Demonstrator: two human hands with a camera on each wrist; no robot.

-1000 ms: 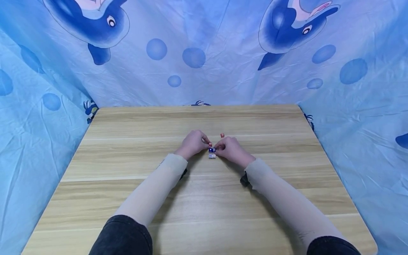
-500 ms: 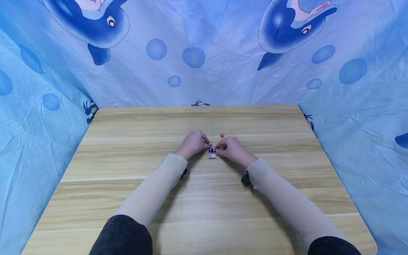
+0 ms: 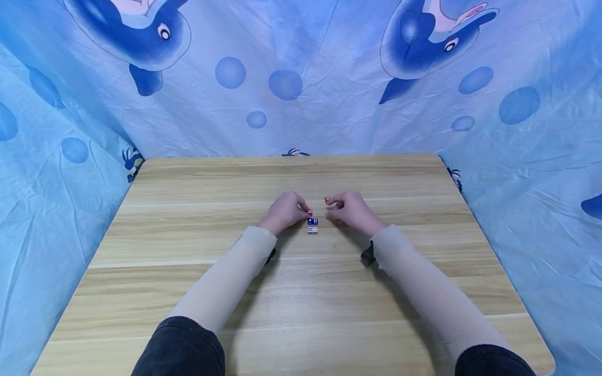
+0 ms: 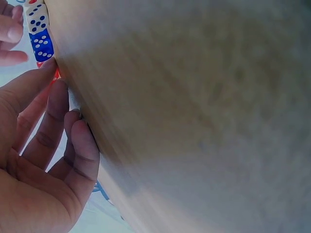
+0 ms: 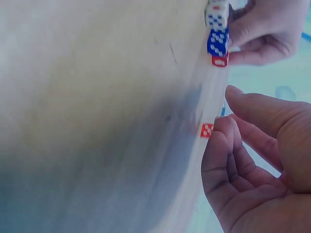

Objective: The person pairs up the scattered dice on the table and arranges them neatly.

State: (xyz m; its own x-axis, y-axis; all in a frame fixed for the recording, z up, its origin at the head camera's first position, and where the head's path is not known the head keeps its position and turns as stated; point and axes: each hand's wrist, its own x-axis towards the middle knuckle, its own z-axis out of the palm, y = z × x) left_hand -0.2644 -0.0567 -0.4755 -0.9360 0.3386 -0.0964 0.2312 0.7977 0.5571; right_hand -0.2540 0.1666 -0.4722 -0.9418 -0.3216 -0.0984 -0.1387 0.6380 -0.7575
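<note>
My left hand pinches a red die between thumb and fingers, just behind a side-by-side pair of blue dice. In front of these lies a pair of white dice. The left wrist view shows the white die, the blue die and the mostly covered red one lined up. My right hand hovers to the right, thumb and fingers parted and holding nothing. A second red die lies by its fingertips, overlapped by them in the right wrist view.
The dice rest on a wood-grain table, around its middle. A blue curtain with cartoon dolphins stands behind the table's far edge and along both sides.
My right hand has drawn away from the blue dice, moving right and back toward the loose red die, its fingers parting. The left hand has stayed in place on its red die.
</note>
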